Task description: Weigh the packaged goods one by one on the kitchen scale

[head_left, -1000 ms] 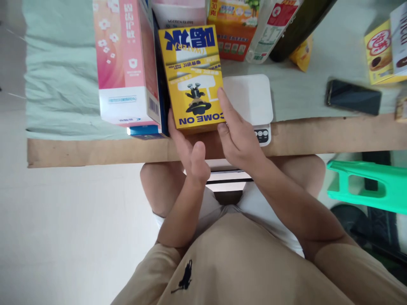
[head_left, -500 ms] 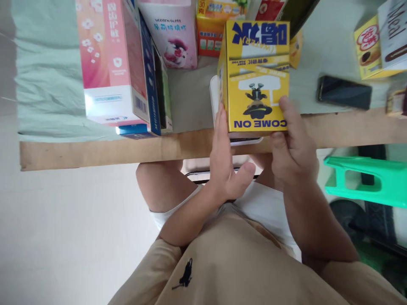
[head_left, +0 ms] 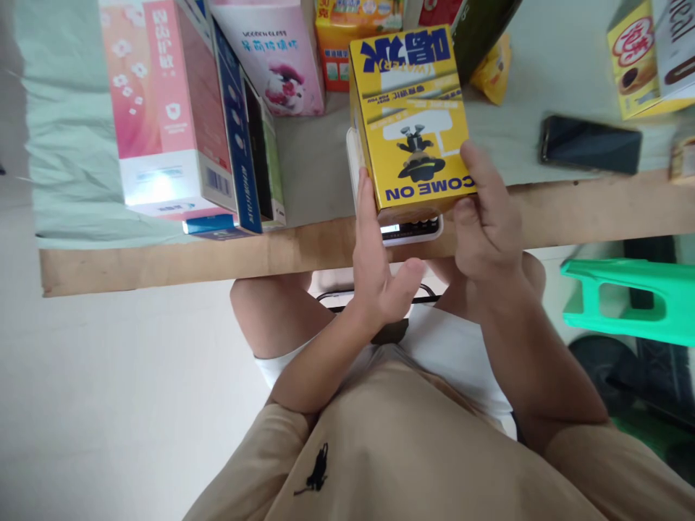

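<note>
A yellow box [head_left: 420, 123] with blue lettering and a cartoon figure in a hat is held between both hands, its printed face toward me and slightly turned. Flat along the box's left side lie the fingers of my left hand [head_left: 374, 260], the thumb sticking out away from it. My right hand [head_left: 486, 221] grips the lower right corner between thumb and fingers. Beneath the box is a white kitchen scale [head_left: 415, 233], mostly covered, with a lit display at its front. Whether the box rests on the scale I cannot tell.
On the left stand a pink-and-white box [head_left: 157, 108], a blue box [head_left: 247, 145] and a pink glass-cup box [head_left: 276, 61]. An orange package [head_left: 355, 18] and a dark green bottle [head_left: 481, 32] are behind. A phone [head_left: 591, 145] lies right; a green stool [head_left: 635, 300] stands below.
The yellow box has turned slightly and shifted left in view, with both hands moving along. More of the scale's front and display now shows. The camera view has also shifted a little.
</note>
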The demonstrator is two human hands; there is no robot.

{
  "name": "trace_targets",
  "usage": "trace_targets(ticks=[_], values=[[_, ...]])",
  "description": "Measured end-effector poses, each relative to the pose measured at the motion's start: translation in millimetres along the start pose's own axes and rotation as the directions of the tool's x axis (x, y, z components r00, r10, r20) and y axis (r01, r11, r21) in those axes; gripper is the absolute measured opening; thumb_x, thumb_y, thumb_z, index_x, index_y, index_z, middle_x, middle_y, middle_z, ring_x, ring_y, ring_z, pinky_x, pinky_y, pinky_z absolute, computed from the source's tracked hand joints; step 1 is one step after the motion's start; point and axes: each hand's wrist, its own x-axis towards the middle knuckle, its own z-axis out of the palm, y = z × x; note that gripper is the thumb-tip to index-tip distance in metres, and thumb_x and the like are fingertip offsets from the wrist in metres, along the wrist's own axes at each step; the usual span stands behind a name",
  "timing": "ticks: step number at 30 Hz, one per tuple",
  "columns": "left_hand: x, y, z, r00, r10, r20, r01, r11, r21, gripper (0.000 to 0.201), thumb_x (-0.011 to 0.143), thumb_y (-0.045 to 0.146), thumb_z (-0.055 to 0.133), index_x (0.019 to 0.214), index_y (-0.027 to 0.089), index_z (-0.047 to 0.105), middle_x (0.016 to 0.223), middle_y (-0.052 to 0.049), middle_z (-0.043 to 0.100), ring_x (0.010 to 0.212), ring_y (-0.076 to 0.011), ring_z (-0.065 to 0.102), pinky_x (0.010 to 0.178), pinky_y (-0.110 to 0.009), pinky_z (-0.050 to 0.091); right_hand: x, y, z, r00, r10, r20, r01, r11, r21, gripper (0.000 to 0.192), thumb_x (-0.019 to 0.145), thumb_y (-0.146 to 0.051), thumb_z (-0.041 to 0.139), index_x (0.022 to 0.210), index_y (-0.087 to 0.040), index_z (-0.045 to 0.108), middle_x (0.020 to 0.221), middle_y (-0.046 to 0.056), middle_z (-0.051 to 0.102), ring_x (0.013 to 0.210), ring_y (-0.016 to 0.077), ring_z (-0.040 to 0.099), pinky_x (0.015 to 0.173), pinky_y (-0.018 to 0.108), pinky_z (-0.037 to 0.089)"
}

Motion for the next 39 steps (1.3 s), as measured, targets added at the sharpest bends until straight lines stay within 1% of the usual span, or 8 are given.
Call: trace_targets(ticks=[3,5,8,10,12,15,21,39], values=[[2.1,-4.5,-2.0,0.990,0.100,-0.095,-0.102,0.995,-0.018,0.074,0.091,0.079,0.035,0.152,0.036,0.031,0.170,-0.002,0.029,0.165,-0.0264,0.023,0.135,-0.049,0.029,0.1,6.2,2.0,0.999,-0.037,-0.030,0.041,0.990,0.135,0.051,0.103,-0.048,0.043,0.155,-0.047,0.040,0.159,-0.008,0.049,0.149,0.0197,0.051,0.128,0.043,0.046],[7.0,-11.1,-9.5,0.978,0.080,-0.194,-0.094,0.993,-0.066,0.068,0.091,0.076,0.042,0.144,0.033,0.042,0.159,-0.005,0.043,0.156,-0.0255,0.040,0.129,-0.046,0.038,0.5,14.4,0.5,0.994,-0.005,-0.107,0.033,0.964,0.265,0.053,0.099,-0.053,0.049,0.152,-0.046,0.043,0.157,-0.005,0.052,0.145,0.0198,0.054,0.123,0.044,0.050],[20.0,-26.7,-30.5,0.926,0.025,-0.377,-0.084,0.986,-0.141,0.051,0.088,0.071,0.056,0.116,0.028,0.060,0.118,-0.005,0.064,0.114,-0.0190,0.064,0.098,-0.035,0.053,-0.7,33.2,-5.6,0.937,0.132,-0.325,-0.027,0.951,0.308,0.041,0.095,-0.062,0.050,0.115,-0.030,0.065,0.102,0.004,0.070,0.086,0.0160,0.069,0.071,0.033,0.057],[29.5,-39.3,-46.0,0.896,0.003,-0.444,-0.074,0.987,-0.142,0.042,0.087,0.065,0.061,0.082,0.023,0.059,0.080,-0.001,0.055,0.075,-0.0132,0.055,0.069,-0.029,0.045,-3.9,47.0,-9.6,0.900,0.184,-0.395,-0.084,0.962,0.258,0.046,0.094,-0.064,0.050,0.075,-0.022,0.056,0.064,0.000,0.050,0.054,0.0111,0.046,0.051,0.028,0.034],[37.0,-50.5,-57.3,0.875,-0.049,-0.481,-0.005,0.994,-0.109,0.053,0.090,0.057,0.061,0.061,0.020,0.037,0.061,0.002,0.030,0.055,-0.0098,0.030,0.057,-0.029,0.027,-8.3,57.7,-11.6,0.915,0.197,-0.352,-0.133,0.971,0.198,0.058,0.092,-0.066,0.053,0.058,-0.022,0.040,0.053,-0.001,0.035,0.049,0.0103,0.032,0.050,0.030,0.022],[42.5,-59.2,-61.6,0.871,-0.102,-0.481,0.132,0.991,0.029,0.058,0.094,0.047,0.057,0.060,0.019,0.018,0.061,0.003,0.014,0.055,-0.0084,0.016,0.057,-0.029,0.016,-13.2,63.1,-10.1,0.934,0.215,-0.287,-0.192,0.976,0.108,0.064,0.093,-0.070,0.049,0.053,-0.023,0.031,0.050,0.000,0.030,0.049,0.0107,0.028,0.051,0.032,0.019],[44.1,-51.7,-51.4,0.942,-0.076,-0.327,0.180,0.936,0.303,0.055,0.093,0.035,0.058,0.055,0.018,0.021,0.056,0.003,0.017,0.054,-0.0071,0.025,0.058,-0.029,0.020,-9.8,51.6,-5.8,0.946,0.263,-0.190,-0.277,0.960,-0.045,0.062,0.094,-0.067,0.044,0.057,-0.021,0.028,0.052,-0.002,0.028,0.052,0.0084,0.026,0.056,0.030,0.017],[41.5,-40.4,-47.0,0.949,-0.119,-0.291,0.247,0.856,0.454,0.044,0.090,0.030,0.050,0.057,0.019,0.024,0.056,0.002,0.027,0.059,-0.0094,0.031,0.063,-0.030,0.019,-8.8,44.2,-10.1,0.935,0.353,-0.048,-0.354,0.909,-0.218,0.054,0.097,-0.054,0.042,0.057,-0.020,0.028,0.053,-0.001,0.029,0.056,0.0107,0.029,0.062,0.031,0.020]])
